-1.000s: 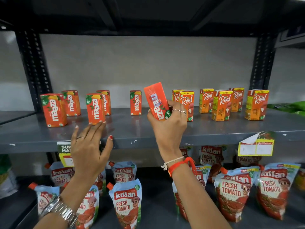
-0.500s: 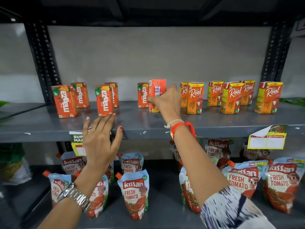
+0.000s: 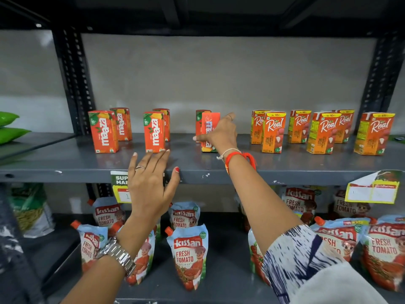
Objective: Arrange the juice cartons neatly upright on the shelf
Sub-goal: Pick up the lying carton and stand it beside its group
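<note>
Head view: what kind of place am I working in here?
Most likely a grocery shop or supermarket aisle. A slotted metal shelf carries rows of Maaza cartons and Real cartons, price tags hang from its edge, and Kissan tomato pouches fill the shelf below.

The grey metal shelf (image 3: 285, 170) carried six red Maaza cartons (image 3: 154, 131) upright at left and six orange Real cartons (image 3: 273, 132) upright at right.
</note>
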A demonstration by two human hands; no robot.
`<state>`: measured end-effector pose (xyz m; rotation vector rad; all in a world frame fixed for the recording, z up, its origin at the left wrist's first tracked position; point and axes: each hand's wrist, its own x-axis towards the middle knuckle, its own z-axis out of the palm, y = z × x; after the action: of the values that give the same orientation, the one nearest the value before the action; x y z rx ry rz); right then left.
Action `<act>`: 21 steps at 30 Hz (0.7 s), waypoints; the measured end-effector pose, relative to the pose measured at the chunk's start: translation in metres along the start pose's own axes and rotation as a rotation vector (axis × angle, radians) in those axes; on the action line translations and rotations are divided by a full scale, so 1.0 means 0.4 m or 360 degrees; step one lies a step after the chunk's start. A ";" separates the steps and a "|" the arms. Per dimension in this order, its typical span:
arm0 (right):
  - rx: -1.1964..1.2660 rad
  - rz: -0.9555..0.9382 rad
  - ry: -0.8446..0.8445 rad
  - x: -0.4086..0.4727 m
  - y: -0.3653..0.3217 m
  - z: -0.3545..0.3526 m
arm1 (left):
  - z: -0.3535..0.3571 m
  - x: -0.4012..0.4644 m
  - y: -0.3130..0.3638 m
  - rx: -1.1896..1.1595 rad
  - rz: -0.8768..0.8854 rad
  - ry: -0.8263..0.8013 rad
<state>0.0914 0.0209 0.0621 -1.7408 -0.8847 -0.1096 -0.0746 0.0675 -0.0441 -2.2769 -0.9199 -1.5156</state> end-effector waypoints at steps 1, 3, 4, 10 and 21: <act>0.0018 -0.0002 -0.0022 0.001 0.004 0.002 | 0.000 0.000 -0.001 -0.0010 -0.0005 -0.0001; 0.0048 0.0018 -0.0076 0.003 0.010 0.003 | -0.001 0.000 -0.002 -0.0022 -0.0005 0.0001; 0.0052 0.0036 -0.0101 0.005 0.012 0.002 | -0.002 0.000 -0.002 -0.0021 -0.0004 0.0000; 0.0075 0.0054 -0.0187 0.007 0.018 0.000 | -0.007 -0.002 -0.003 -0.0014 -0.0014 -0.0054; 0.0081 0.0016 -0.0248 0.004 0.015 0.003 | -0.015 -0.001 -0.004 -0.0004 -0.0004 -0.0115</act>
<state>0.0955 0.0222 0.0577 -1.7231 -0.9835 0.0554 -0.0799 0.0653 -0.0422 -2.3470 -0.9404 -1.4447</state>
